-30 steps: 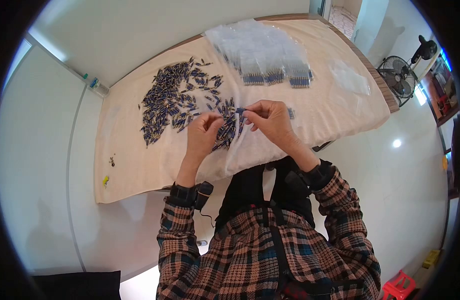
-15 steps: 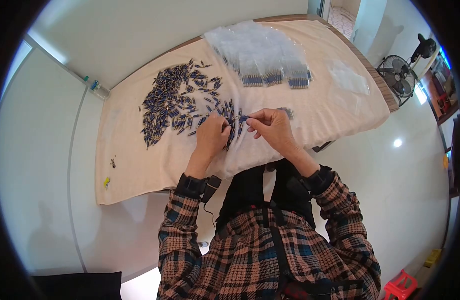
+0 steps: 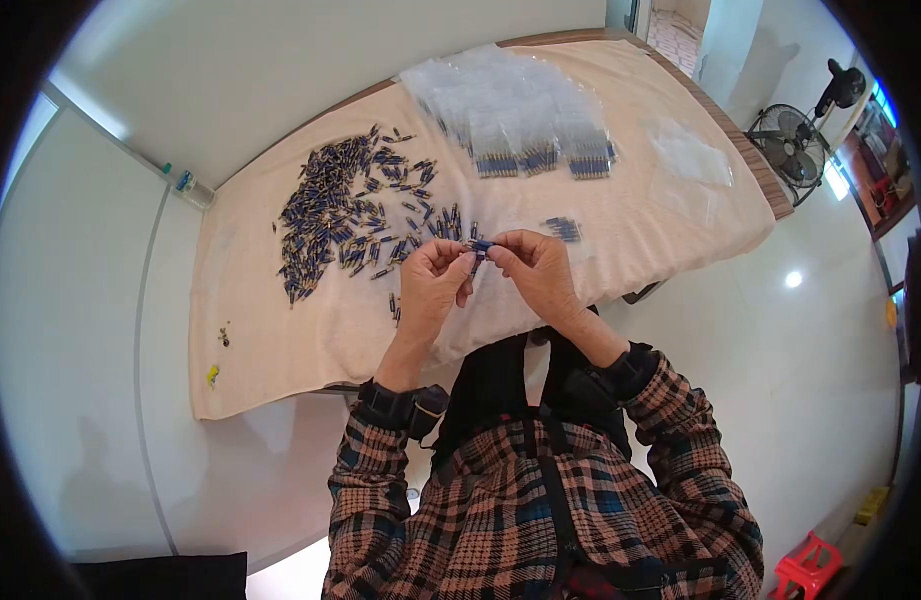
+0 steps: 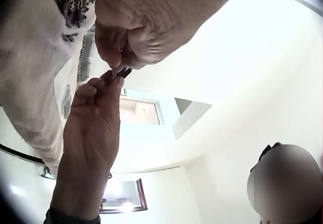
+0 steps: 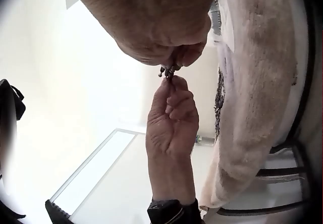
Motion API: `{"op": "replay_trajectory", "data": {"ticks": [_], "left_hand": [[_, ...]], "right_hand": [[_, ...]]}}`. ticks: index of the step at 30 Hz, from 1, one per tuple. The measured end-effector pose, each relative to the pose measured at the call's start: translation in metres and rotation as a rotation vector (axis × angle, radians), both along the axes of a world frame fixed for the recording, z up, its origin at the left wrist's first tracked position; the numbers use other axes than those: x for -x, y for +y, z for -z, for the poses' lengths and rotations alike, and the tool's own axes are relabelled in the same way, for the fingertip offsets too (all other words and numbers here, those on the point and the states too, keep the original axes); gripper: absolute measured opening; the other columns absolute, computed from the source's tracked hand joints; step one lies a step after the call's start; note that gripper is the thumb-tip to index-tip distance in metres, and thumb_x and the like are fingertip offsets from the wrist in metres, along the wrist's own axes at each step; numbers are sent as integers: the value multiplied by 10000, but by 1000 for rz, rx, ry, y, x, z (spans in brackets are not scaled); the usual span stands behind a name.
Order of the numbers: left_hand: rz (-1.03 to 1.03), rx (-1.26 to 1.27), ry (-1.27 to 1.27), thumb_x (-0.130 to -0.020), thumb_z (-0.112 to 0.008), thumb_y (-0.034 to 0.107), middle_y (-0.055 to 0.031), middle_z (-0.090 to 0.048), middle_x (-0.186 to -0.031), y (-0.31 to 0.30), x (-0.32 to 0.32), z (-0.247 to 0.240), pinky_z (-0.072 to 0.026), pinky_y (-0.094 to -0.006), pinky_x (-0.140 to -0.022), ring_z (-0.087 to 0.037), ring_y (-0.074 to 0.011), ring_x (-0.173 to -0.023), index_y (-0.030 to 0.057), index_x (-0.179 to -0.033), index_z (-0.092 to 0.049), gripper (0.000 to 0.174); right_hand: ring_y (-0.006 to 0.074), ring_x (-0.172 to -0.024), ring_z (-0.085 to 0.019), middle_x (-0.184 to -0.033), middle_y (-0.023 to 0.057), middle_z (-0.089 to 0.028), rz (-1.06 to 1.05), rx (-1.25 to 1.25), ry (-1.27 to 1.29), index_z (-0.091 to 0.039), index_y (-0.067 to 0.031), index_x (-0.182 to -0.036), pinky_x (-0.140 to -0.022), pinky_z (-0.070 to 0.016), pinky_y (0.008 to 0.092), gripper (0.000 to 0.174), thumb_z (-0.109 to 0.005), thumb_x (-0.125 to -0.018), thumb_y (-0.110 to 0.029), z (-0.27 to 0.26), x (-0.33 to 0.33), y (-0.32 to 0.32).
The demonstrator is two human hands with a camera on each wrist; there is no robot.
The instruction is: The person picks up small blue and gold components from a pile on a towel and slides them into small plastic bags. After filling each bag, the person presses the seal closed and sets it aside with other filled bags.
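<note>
In the head view the left hand (image 3: pixel 432 290) and right hand (image 3: pixel 542 275) meet fingertip to fingertip above the cloth. The right thumb and fingers pinch a few small blue pieces with gold ends (image 3: pixel 482 245). The left fingertips pinch at the near side of the same cluster; how many pieces each holds cannot be told. Both wrist views show the pieces between the two sets of fingertips, (image 4: pixel 121 73) being dark there. A large heap of like pieces (image 3: pixel 325 200) spreads to the left, with loose ones beside the left hand.
Clear plastic bags filled with rows of pieces (image 3: pixel 520 110) lie at the back. A small group of pieces (image 3: pixel 563 229) rests right of the right hand. Flat clear bags (image 3: pixel 692 155) lie at the right. A bottle (image 3: pixel 188 187) stands beyond the left edge; a fan (image 3: pixel 788 145) stands beyond the right.
The left hand moved down to the loose pieces, then right to meet the right hand. The right hand has shifted slightly left and down. Fewer loose pieces show under the hands.
</note>
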State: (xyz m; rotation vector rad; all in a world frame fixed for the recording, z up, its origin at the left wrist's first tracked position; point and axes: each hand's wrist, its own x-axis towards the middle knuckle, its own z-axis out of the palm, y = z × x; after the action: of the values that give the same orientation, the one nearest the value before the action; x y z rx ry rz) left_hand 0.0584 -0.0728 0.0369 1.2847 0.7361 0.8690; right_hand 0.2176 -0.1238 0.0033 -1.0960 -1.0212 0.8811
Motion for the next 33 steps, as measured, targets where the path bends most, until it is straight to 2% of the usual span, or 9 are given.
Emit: {"op": "replay_trajectory", "data": {"ticks": [7,11,21,25,30,33], "left_hand": [[-68,-15,-74,-889,-621,63,-56,-631,-737,-6,-12,2,-479,-211,-444,-581,-90,-548,-38,-968,-603,130],[-41,-34,-30,-894,-607,52,-70,-638,-752,-7,-15,3,-500,-223,-452,-597,-103,-560,-53,-999,-605,148],[-45,-32,-27,-900,-625,87,-68,-635,-725,-11,-17,13,-474,-209,-432,-593,-99,-547,-44,-964,-614,147],[-72,-31,-117,-903,-626,93,-68,-627,-695,-15,-24,18,-457,-207,-431,-582,-98,-538,-37,-951,-614,139],[-133,-31,-181,-912,-613,84,-70,-621,-679,-24,-33,25,-437,-206,-438,-565,-96,-529,-33,-947,-615,122],[-162,-62,-190,-916,-608,84,-69,-620,-679,-29,-39,28,-429,-203,-440,-555,-93,-526,-31,-950,-616,120]], "right_hand": [[57,-643,-570,-794,39,-650,-80,81,33,-647,52,-967,-501,-502,210,150,-635,-878,-68,-12,-9,-11],[64,-643,-576,-779,42,-641,-103,124,18,-647,53,-962,-500,-524,218,150,-636,-873,-67,-14,-14,-11],[90,-684,-619,-800,74,-660,-189,214,30,-655,64,-948,-515,-554,233,163,-653,-863,-75,-11,-23,-16],[100,-723,-640,-829,86,-672,-87,115,230,-656,65,-973,-528,-556,231,172,-654,-869,-73,-15,-12,-22],[110,-739,-653,-857,96,-680,56,5,198,-649,64,-1026,-548,-562,231,198,-652,-873,-63,-4,-2,-29],[134,-760,-667,-880,101,-680,48,1,317,-637,56,-1068,-594,-570,237,211,-635,-879,-36,-1,-3,-29]]}}
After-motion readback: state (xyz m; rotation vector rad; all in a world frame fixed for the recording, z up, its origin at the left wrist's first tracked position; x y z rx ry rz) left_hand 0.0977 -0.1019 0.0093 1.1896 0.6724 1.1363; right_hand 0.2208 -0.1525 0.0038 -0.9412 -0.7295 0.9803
